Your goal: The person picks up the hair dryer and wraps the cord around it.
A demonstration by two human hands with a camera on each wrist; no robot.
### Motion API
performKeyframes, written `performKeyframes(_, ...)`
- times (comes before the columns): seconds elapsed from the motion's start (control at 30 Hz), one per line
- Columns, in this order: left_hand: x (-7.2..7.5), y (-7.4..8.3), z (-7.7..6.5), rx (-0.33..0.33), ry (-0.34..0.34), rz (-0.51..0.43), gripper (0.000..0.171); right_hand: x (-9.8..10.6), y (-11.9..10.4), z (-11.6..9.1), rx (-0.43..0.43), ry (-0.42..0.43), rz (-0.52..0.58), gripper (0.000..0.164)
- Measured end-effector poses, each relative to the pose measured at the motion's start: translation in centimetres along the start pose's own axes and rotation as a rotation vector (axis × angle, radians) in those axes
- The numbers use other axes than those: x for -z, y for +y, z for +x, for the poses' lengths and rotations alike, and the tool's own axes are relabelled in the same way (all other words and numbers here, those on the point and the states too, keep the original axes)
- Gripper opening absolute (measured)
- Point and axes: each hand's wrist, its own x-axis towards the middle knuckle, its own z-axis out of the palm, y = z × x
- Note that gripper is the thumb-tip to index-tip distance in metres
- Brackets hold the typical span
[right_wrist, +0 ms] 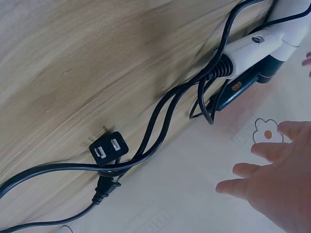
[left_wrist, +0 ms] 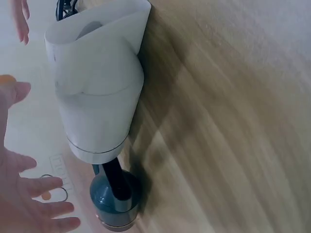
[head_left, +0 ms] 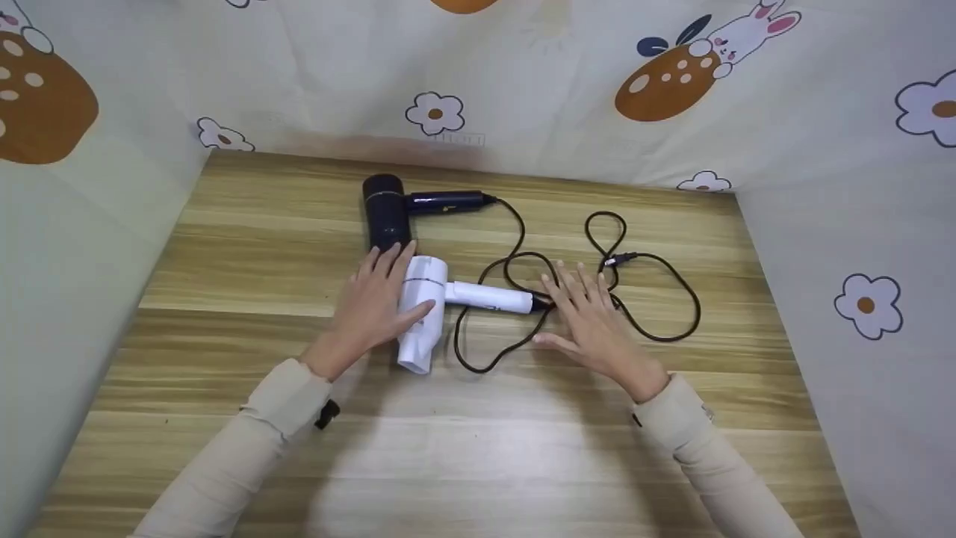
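Observation:
A white hair dryer (head_left: 424,314) lies on the table, its handle pointing right. Behind it rests a dark navy hair dryer (head_left: 386,213), also with its handle to the right. My left hand (head_left: 373,302) is spread beside and partly over the white dryer's body. The left wrist view shows that hand (left_wrist: 29,194) apart from the dryer, with nothing in its fingers. Over the black cords (head_left: 515,340), near the end of the white handle, my right hand (head_left: 594,321) is spread too. In the right wrist view its fingers (right_wrist: 235,187) stand away from the cords, holding nothing.
Loops of cord reach to the right, with a black plug (head_left: 621,259) among them. Two dark plug ends, one with flat metal prongs (right_wrist: 108,146), show in the right wrist view. A pale patterned cloth (head_left: 538,97) surrounds the wooden table (head_left: 478,463) at the back and sides.

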Motion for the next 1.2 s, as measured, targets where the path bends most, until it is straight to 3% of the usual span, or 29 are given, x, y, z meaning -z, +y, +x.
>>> performKeyframes(0.27, -0.5, -0.6, 0.1, 0.197, -0.038, -0.299, 0.072, 0.0, 0.1, -0.2, -0.003, -0.015, 0.029, 0.086)
performKeyframes(0.47, -1.1, -0.9, 0.6, 0.294, -0.119, -0.439, 0.068, -0.1, 0.1, -0.3, -0.015, -0.005, 0.048, 0.085)
performKeyframes(0.9, -2.8, -0.9, 2.1, 0.443, -0.201, -0.528, 0.084, -0.4, -0.1, -0.6, -0.01, -0.005, 0.045, 0.086)
performKeyframes(1.2, -3.3, -0.9, 2.4, 0.471, -0.147, -0.56, 0.08, -0.4, 0.0, -0.8, -0.017, 0.004, 0.059, 0.085)
